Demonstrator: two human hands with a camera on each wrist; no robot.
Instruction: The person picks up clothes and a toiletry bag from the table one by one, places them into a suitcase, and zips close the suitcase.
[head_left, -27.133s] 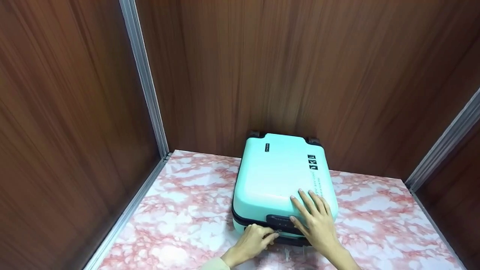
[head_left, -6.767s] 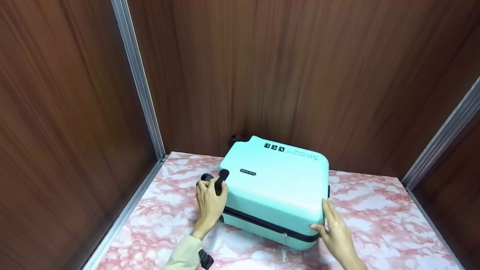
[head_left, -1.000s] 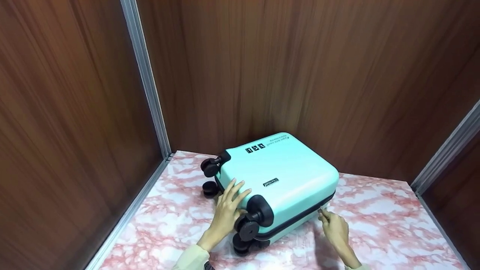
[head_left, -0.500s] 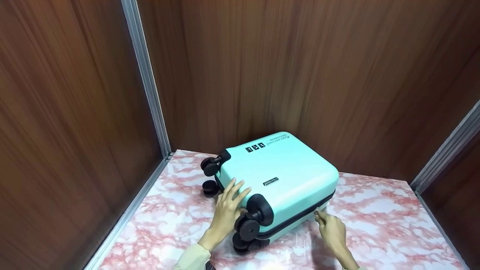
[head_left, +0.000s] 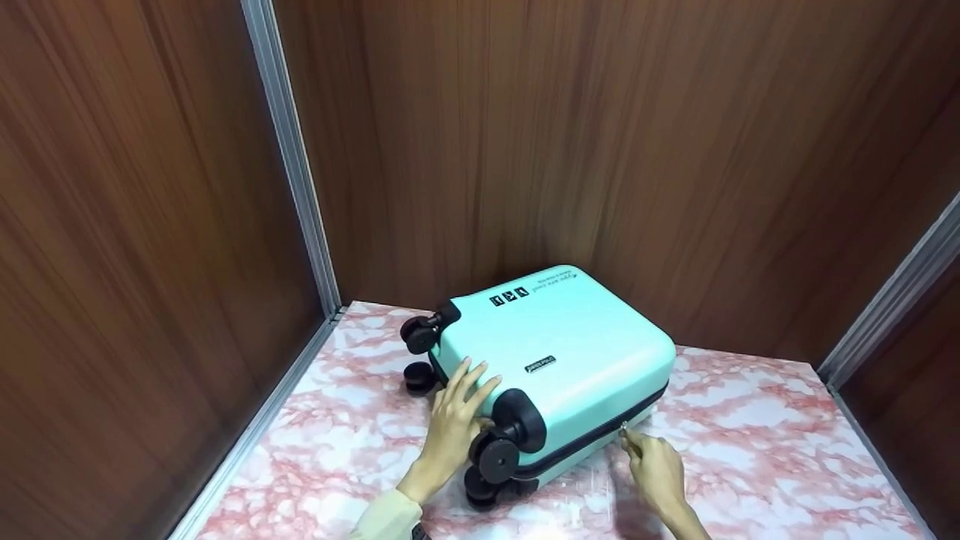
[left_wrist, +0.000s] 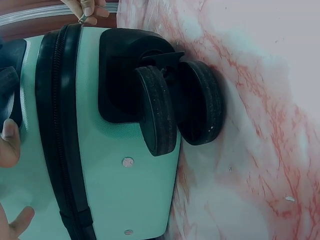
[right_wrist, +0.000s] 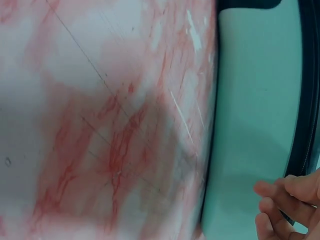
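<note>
A mint-green hard-shell suitcase [head_left: 570, 330] lies flat, with its wheeled end toward the left. My left hand [head_left: 451, 420] rests on that end between the wheels, its fingers spread and fairly straight over the shell's edge. Along the near side runs a black zipper [head_left: 585, 442]. On it, my right hand [head_left: 656, 466] pinches a small metal zipper pull [head_left: 623, 426] between thumb and fingers. In the left wrist view the zipper pull [left_wrist: 83, 18] shows at the top, in the right hand's fingertips. Black double wheels [left_wrist: 157, 110] stick out beside the zipper band.
The suitcase lies on a pink-and-white marbled surface [head_left: 750, 435]. A brown wood-grain wall [head_left: 480, 150] rises close behind it. Side walls with metal corner strips [head_left: 292, 150] stand left and right. Black caster wheels [head_left: 497, 459] jut from the suitcase's near left corner.
Over the last second my right hand has slid the zipper pull left and nearer along the side. The left hand has stayed put. Since the oldest frame, the suitcase has been turned.
</note>
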